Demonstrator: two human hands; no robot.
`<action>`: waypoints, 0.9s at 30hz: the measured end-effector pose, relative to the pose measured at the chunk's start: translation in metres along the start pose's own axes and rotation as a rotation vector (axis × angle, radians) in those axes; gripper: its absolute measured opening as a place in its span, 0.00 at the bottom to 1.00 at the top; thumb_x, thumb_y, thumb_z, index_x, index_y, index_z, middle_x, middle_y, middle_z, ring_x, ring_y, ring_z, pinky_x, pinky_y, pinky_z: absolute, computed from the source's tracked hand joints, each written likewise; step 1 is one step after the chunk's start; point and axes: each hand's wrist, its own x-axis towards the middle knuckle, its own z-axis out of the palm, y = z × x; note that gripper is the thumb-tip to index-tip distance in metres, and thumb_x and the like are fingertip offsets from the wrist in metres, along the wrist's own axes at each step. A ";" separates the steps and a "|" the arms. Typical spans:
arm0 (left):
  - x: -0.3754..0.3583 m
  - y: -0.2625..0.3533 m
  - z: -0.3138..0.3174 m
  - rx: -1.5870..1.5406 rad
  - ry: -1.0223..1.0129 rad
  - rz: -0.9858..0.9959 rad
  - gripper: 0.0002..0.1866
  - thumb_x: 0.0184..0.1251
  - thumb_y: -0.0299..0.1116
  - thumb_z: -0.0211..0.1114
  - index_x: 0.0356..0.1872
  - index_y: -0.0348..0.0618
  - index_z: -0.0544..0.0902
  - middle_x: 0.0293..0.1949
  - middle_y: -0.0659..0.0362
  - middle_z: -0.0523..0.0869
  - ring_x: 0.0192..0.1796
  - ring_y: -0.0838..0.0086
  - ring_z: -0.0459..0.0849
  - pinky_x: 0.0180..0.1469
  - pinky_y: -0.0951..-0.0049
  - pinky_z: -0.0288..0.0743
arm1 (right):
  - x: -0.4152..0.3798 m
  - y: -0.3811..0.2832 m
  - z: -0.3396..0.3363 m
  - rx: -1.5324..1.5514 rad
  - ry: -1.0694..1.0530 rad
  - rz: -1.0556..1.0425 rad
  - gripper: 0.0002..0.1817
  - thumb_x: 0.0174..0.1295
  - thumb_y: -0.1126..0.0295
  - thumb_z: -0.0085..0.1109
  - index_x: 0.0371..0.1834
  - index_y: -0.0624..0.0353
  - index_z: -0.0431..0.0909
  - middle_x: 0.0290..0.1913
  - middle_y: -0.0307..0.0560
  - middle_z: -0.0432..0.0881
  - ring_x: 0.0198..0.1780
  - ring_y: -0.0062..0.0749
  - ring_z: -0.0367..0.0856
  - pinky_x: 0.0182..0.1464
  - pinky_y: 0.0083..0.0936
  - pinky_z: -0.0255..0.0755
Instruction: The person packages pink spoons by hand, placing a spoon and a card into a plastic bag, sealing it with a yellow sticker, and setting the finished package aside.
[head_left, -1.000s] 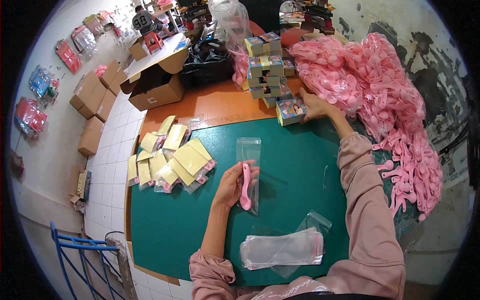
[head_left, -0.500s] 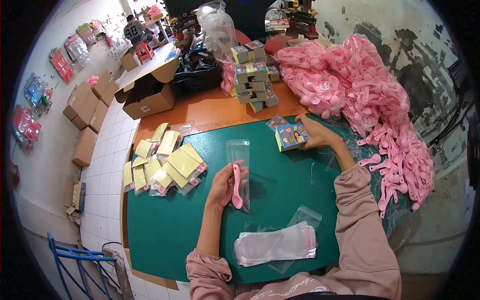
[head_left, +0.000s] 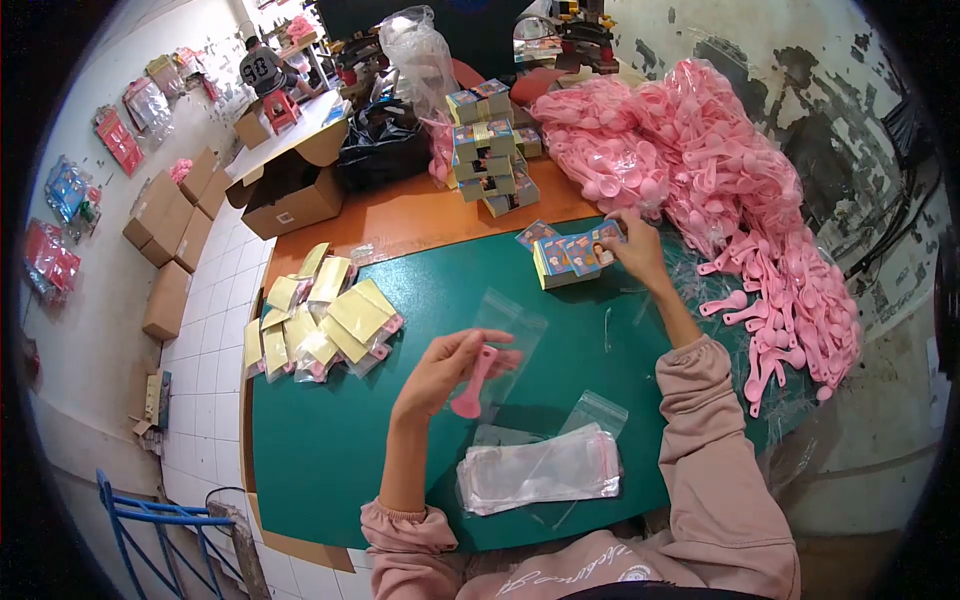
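Note:
My left hand is closed on a pink plastic spoon and a clear plastic bag. The spoon's bowl points down toward me, and the bag stretches up and right behind my fingers. At the far side of the green mat, my right hand pinches a printed card at the top right of a card stack. Other cards lie fanned over that stack. Closer to me, a pile of flat clear bags rests on the mat.
Bagged spoons with yellow cards lie at the left. Loose pink spoons and large bags of spoons fill the right. Bundled cards stand stacked behind, near an open carton. A person sits far back.
My left hand has turned and risen slightly, tilting the spoon and swinging the bag to the right. On the stack, cards have spread out under my right hand, which now pinches one.

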 end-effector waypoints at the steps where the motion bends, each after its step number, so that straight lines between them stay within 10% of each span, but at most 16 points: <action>1: 0.003 -0.002 0.004 0.082 -0.017 0.017 0.20 0.71 0.41 0.43 0.49 0.34 0.74 0.40 0.50 0.82 0.42 0.69 0.81 0.44 0.73 0.76 | -0.004 -0.013 -0.011 -0.003 -0.005 0.022 0.16 0.48 0.70 0.62 0.41 0.61 0.74 0.31 0.47 0.79 0.34 0.26 0.78 0.38 0.23 0.71; 7: 0.013 -0.012 0.021 0.172 -0.081 0.021 0.21 0.70 0.41 0.44 0.49 0.32 0.74 0.40 0.49 0.82 0.42 0.68 0.81 0.45 0.71 0.75 | -0.056 -0.088 -0.059 0.655 -0.335 0.130 0.07 0.56 0.76 0.55 0.38 0.60 0.70 0.27 0.34 0.75 0.30 0.13 0.74 0.28 0.15 0.69; 18: 0.018 -0.026 0.027 0.515 -0.166 0.093 0.17 0.68 0.39 0.49 0.36 0.34 0.78 0.22 0.63 0.75 0.25 0.82 0.69 0.29 0.79 0.67 | -0.083 -0.121 -0.070 0.327 -0.577 -0.060 0.09 0.49 0.75 0.59 0.33 0.63 0.73 0.24 0.42 0.76 0.26 0.24 0.74 0.25 0.19 0.69; 27: 0.013 -0.008 0.036 0.576 -0.236 -0.068 0.16 0.68 0.37 0.49 0.44 0.35 0.77 0.29 0.65 0.78 0.31 0.85 0.68 0.33 0.81 0.67 | -0.088 -0.110 -0.067 0.345 -0.620 -0.027 0.12 0.48 0.73 0.64 0.26 0.61 0.68 0.22 0.39 0.72 0.24 0.18 0.69 0.26 0.18 0.67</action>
